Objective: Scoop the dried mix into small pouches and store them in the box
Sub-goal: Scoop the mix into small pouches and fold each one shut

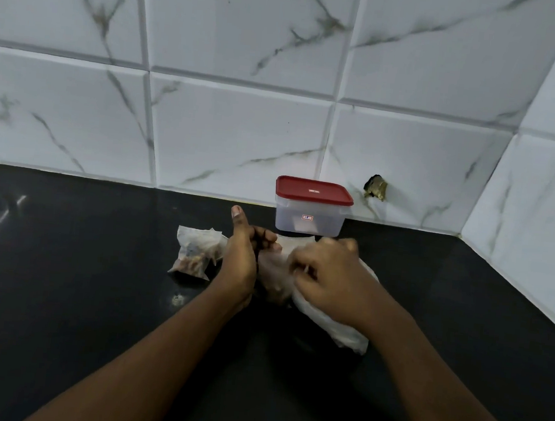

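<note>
A clear plastic box (309,218) with a red lid stands closed at the back of the black counter, against the tiled wall. Just in front of it my left hand (243,257) holds a small white pouch (274,274) with curled fingers, thumb pointing up. My right hand (327,278) pinches the same pouch from the right, and its fingers are blurred. Under my right hand lies a larger white bag (343,330) on the counter. To the left, two filled pouches (197,252) with brown dried mix lie side by side.
The black counter (79,277) runs wide on both sides of my hands. A few crumbs (178,299) lie near my left wrist. A broken hole with a brass fitting (376,187) sits in the wall right of the box. The tiled wall turns a corner at the right.
</note>
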Available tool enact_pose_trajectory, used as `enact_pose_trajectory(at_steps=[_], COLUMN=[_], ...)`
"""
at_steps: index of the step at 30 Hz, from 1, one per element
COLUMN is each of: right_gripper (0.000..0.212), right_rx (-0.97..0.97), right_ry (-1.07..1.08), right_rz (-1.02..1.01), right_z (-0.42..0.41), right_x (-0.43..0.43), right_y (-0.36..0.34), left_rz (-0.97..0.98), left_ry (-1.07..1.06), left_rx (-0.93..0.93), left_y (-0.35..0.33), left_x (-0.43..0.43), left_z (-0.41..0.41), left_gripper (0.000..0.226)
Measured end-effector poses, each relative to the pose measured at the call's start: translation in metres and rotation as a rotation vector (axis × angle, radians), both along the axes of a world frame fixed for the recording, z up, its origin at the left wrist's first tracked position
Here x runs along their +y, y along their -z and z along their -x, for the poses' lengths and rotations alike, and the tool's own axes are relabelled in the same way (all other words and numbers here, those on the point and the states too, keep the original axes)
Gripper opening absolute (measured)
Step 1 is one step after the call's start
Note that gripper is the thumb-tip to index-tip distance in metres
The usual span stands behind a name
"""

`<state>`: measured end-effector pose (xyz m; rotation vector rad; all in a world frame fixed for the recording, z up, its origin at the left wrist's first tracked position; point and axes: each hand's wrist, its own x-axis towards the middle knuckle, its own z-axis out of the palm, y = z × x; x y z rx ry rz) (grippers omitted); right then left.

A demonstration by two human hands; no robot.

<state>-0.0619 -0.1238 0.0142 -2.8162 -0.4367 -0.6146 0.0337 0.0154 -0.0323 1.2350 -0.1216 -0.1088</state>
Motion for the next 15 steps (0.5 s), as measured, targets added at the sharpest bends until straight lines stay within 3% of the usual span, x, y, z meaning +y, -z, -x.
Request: enact_pose_trajectory(at_steps=[2,7,12,15], right_gripper=[0.023,0.022,0.027,0.029], right_rx=[0.046,-0.249,0.097,-0.075], right_ry=[-0.014,-0.025,-0.039,-0.047], right_rz=[0.064,-0.188,0.083,-0.093], right_z=[-0.002,0.0,-0.002,-0.002], right_x=[0.001,-0.006,-0.002,-0.005], right_y=[0.007,-0.001,0.008,0.006], left_rz=[0.023,-0.019,0.011,-0.008], left_ry=[-0.01,0.01,0.0,-0.003], left_rx=[-0.005,0.012,-0.002,0.009], left_y=[0.001,-0.004,-0.003,-0.005], left_x=[-0.002,0.003,-0.001,0.001], left_z=[0.0,0.005,0.004,0.004], left_gripper=[0.089,0.09,0.087,0.087])
